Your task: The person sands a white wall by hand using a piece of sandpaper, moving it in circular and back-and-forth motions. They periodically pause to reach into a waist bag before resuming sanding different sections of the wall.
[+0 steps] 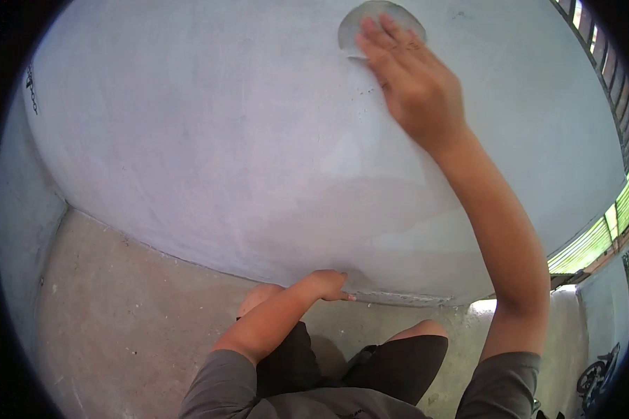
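Observation:
My right hand [416, 87] is raised at the top of the view, its fingers laid over a thin round grey disc [353, 35] that it holds flat against the pale wall [189, 126]. The disc looks like a sanding pad, though its face is hidden against the wall. Low down, my left hand [328, 284] is beside my knee, close to the foot of the wall. Its thumb and a finger stand apart, with nothing visible between them; the other fingers are partly hidden.
The concrete floor [140, 300] meets the wall along a curved-looking lower edge. A short chain [32, 91] hangs at the far left. On the right are slatted boards [618, 84], a bright gap, and part of a motorbike [597, 377]. My bent legs are close to the wall.

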The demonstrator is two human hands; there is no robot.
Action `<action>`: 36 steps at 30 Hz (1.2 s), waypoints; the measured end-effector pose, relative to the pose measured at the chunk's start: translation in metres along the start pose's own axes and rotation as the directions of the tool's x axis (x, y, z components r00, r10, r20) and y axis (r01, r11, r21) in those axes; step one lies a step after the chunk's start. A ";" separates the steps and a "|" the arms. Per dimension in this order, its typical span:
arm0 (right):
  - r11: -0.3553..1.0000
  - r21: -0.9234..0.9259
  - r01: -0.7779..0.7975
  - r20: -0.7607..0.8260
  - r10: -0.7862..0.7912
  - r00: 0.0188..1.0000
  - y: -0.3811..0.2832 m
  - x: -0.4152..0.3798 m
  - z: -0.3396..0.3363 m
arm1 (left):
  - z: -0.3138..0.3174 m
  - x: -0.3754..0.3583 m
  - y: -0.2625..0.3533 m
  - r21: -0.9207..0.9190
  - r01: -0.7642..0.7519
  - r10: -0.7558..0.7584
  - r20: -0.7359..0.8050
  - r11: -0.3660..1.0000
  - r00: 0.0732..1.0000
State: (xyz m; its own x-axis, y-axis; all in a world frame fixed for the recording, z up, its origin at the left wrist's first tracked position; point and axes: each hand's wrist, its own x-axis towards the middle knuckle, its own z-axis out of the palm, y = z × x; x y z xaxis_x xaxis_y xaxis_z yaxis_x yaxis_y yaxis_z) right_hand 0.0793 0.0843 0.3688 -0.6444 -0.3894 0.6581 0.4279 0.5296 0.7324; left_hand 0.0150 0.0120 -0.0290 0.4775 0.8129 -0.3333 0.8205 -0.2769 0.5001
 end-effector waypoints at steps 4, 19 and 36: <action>0.943 0.123 0.308 0.115 -0.322 0.940 -0.015 -0.014 0.005 | -0.005 -0.002 0.003 0.008 0.031 -0.031 0.028 0.999 0.999; 0.994 0.071 0.080 0.048 -0.083 0.995 0.070 0.032 -0.015 | -0.002 -0.002 -0.006 0.007 -0.003 0.003 0.005 1.000 1.000; 0.953 -0.215 -0.214 -0.153 0.184 0.971 0.062 -0.059 -0.034 | -0.004 -0.007 -0.005 -0.053 0.067 -0.067 0.002 0.996 0.998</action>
State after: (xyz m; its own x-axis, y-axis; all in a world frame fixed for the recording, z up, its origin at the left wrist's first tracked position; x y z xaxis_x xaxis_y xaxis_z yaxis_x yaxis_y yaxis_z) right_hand 0.1652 0.1137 0.3813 -0.4499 -0.3961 0.8004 0.6823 0.4258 0.5942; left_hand 0.0061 0.0097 -0.0255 0.4220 0.8286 -0.3679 0.8328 -0.1939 0.5186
